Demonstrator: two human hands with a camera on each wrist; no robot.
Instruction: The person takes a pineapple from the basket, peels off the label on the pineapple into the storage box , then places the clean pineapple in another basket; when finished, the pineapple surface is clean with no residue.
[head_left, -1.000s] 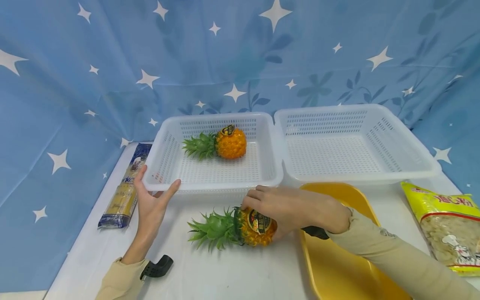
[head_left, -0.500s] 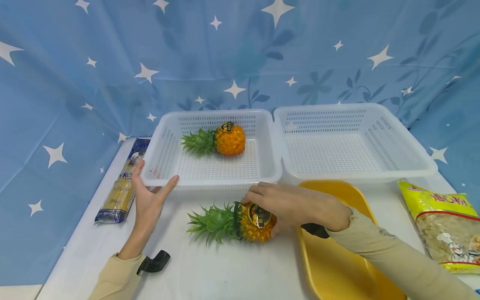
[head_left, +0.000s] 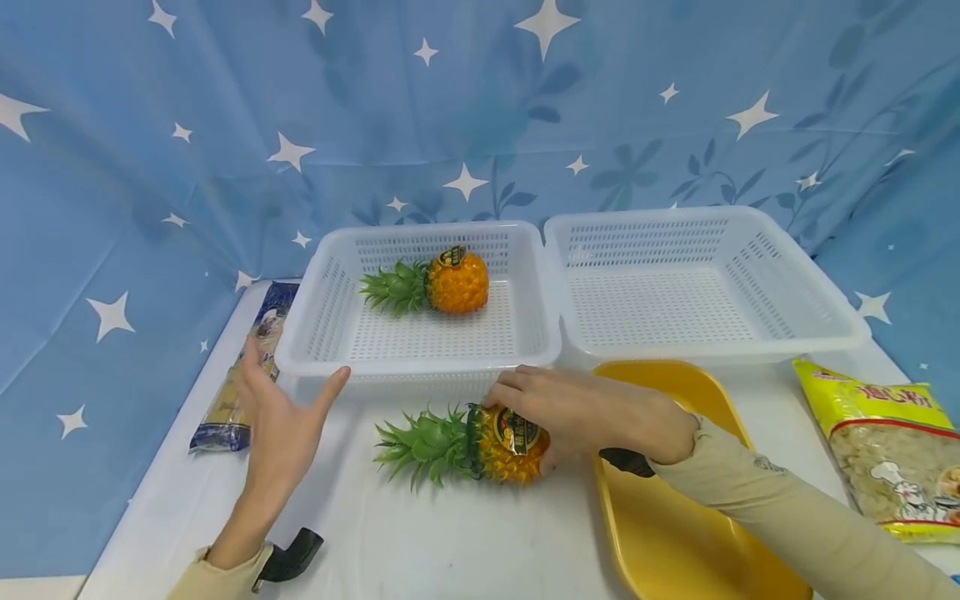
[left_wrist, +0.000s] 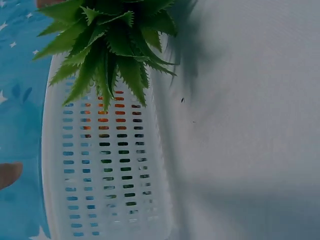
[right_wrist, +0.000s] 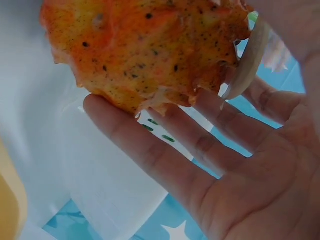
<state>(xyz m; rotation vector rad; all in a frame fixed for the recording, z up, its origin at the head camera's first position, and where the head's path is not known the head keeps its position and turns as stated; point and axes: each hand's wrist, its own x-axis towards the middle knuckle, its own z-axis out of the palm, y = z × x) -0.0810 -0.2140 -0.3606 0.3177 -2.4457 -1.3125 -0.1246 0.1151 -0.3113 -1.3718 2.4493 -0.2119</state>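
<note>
In the head view my right hand (head_left: pixel 592 412) grips the round orange body of a small pineapple (head_left: pixel 498 462) that lies on its side, green crown pointing left. The right wrist view shows the fingers under the fruit (right_wrist: pixel 145 50). My left hand (head_left: pixel 281 433) is spread beside the near left corner of a white plastic basket (head_left: pixel 420 367), thumb and fingers apart, holding nothing. A second pineapple (head_left: pixel 459 283) lies on its side inside that basket. The spiky crown (left_wrist: pixel 115 40) hangs in front of the basket's slotted wall (left_wrist: pixel 107 165) in the left wrist view.
Another white basket (head_left: pixel 720 349) stands directly to the right, with nothing inside. A yellow tub (head_left: pixel 675 533) is under my right forearm. A bag of pasta (head_left: pixel 892 458) lies at the right, and a long spaghetti packet (head_left: pixel 225 408) at the left, partly behind my left hand.
My left hand has let go of the left basket's corner and drawn back slightly to the left and towards me. The right hand and its pineapple have hardly moved.
</note>
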